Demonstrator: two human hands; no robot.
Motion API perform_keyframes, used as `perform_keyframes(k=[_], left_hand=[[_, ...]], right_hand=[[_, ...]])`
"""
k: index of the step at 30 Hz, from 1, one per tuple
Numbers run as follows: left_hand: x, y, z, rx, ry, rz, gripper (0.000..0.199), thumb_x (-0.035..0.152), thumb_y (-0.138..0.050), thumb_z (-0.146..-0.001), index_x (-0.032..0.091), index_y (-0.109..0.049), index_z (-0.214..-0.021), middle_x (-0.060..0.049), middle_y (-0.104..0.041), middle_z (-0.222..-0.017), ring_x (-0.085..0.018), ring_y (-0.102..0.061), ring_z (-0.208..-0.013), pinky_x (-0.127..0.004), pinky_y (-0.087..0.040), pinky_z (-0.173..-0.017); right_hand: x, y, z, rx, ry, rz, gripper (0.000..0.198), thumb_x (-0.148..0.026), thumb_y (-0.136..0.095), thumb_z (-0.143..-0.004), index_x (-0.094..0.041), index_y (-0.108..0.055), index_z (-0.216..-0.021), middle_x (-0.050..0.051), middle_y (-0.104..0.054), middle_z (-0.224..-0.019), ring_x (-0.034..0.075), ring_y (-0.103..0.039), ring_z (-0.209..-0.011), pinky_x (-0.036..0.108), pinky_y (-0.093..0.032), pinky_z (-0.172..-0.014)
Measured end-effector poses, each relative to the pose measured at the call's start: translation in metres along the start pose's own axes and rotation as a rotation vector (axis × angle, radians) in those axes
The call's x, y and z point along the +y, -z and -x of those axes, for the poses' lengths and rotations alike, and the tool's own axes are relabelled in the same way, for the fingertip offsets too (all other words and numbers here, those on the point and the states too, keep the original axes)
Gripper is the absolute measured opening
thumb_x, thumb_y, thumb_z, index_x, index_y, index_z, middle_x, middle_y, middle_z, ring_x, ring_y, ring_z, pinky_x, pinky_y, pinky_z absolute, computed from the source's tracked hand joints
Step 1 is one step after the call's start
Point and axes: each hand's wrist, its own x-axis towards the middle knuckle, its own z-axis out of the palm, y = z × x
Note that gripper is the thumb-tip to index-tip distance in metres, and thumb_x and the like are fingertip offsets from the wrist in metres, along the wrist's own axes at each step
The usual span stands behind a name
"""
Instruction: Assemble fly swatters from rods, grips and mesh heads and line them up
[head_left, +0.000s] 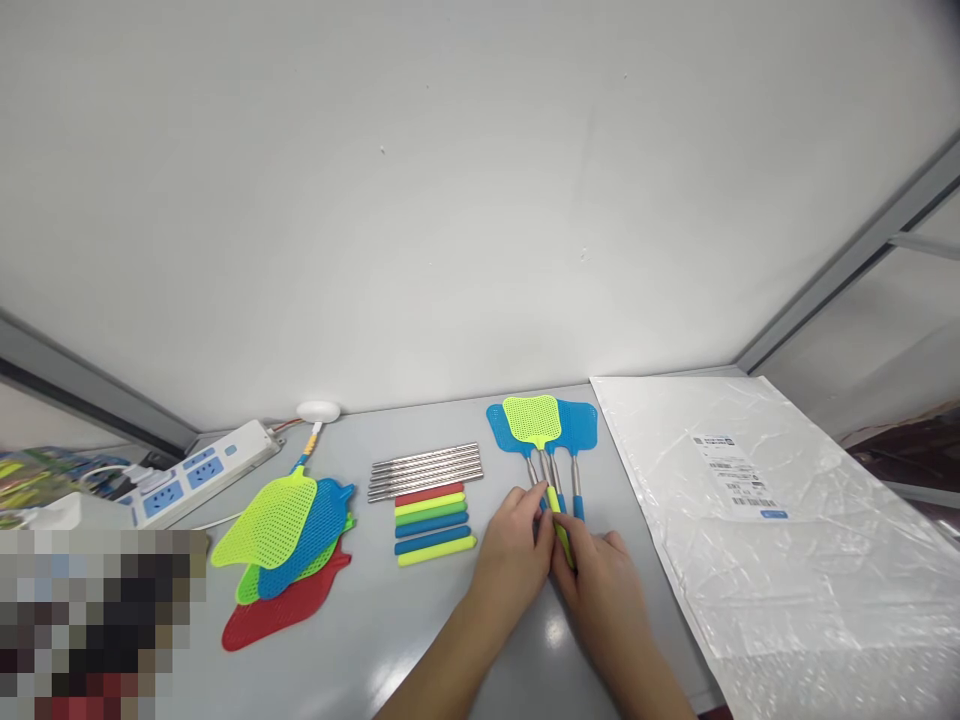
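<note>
Both of my hands meet at the right of the table over a yellow-green fly swatter (532, 420) with a metal rod and a matching handle. My left hand (516, 540) has its fingers closed at the upper part of that handle. Just below, my right hand (604, 580) pinches the same handle. Under this swatter lie assembled blue fly swatters (579, 428), their heads overlapping and their blue grips partly hidden by my fingers. Left of my hands are loose coloured handles (431, 515) in red, yellow, green and blue, and above them a row of metal rods (426, 472).
Loose swatter heads (266, 520) in yellow, blue, green and red overlap at the left. Behind them are a white power strip (210, 470) with plugs and a small white device (318, 411). A large white plastic mailer (810, 580) with a label covers the right side, against the wall.
</note>
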Motion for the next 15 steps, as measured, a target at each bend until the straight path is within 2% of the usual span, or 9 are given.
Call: perform_keyframes(k=[9, 15], left_hand=[[-0.0007, -0.0008, 0.0003, 0.006, -0.003, -0.018, 0.04, 0.029, -0.039, -0.095, 0.021, -0.055, -0.131, -0.006, -0.059, -0.099, -0.02, -0.058, -0.092, -0.034, -0.047, -0.083], [-0.0009, -0.0011, 0.0002, 0.01, -0.004, -0.012, 0.041, 0.029, -0.039, -0.095, 0.022, -0.054, -0.133, -0.006, -0.059, -0.099, -0.02, -0.057, -0.094, -0.034, -0.047, -0.085]], right_hand=[[-0.0006, 0.0037, -0.0018, 0.031, 0.023, -0.011, 0.021, -0.02, -0.041, -0.097, -0.018, -0.06, -0.106, -0.003, -0.065, -0.062, 0.014, -0.057, -0.052, 0.03, -0.026, -0.065], [-0.0022, 0.0048, -0.001, 0.006, -0.006, -0.043, 0.021, -0.021, -0.042, -0.097, -0.019, -0.059, -0.108, -0.002, -0.067, -0.067, 0.016, -0.058, -0.056, 0.03, -0.027, -0.067]])
